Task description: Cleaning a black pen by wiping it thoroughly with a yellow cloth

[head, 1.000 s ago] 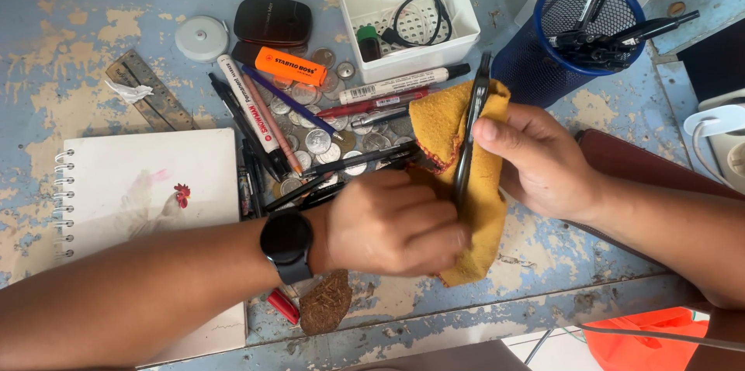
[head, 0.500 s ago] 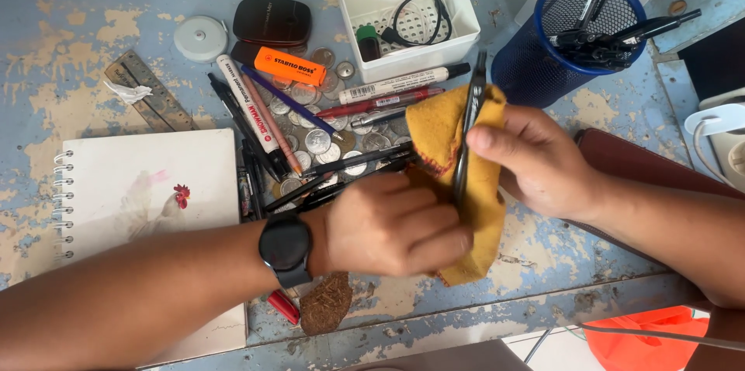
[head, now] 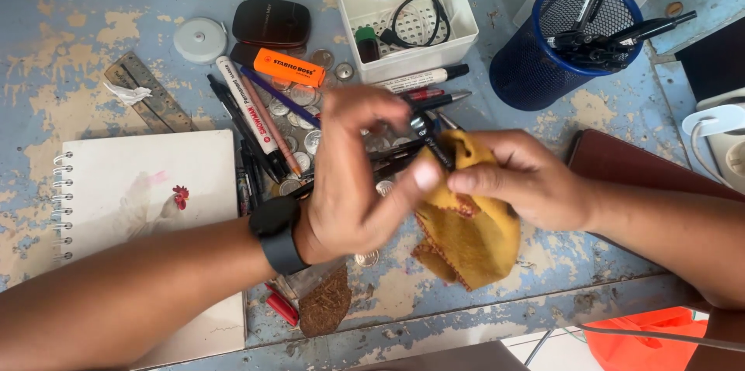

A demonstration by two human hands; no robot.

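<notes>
My left hand [head: 353, 177], with a black watch [head: 273, 231] on its wrist, is raised over the middle of the desk. Its thumb and fingers pinch a black pen [head: 433, 142]. My right hand [head: 535, 181] meets it from the right and grips a yellow cloth [head: 473, 243], folded up against the pen's lower part. The cloth's loose end hangs down onto the worn blue tabletop [head: 70, 37]. The pen's clip end sticks up between the two hands.
Pens, markers, an orange highlighter [head: 289, 68] and coins [head: 310, 138] lie scattered behind my hands. A white box [head: 458, 18] and a blue mesh pen cup [head: 535, 60] stand at the back. A spiral notebook [head: 140, 192] lies at the left, a brown case [head: 621, 165] at the right.
My left hand has lifted off the cloth, turned up and taken hold of the pen. The pen has swung from nearly upright to slanted, and my right hand has shifted down with the cloth.
</notes>
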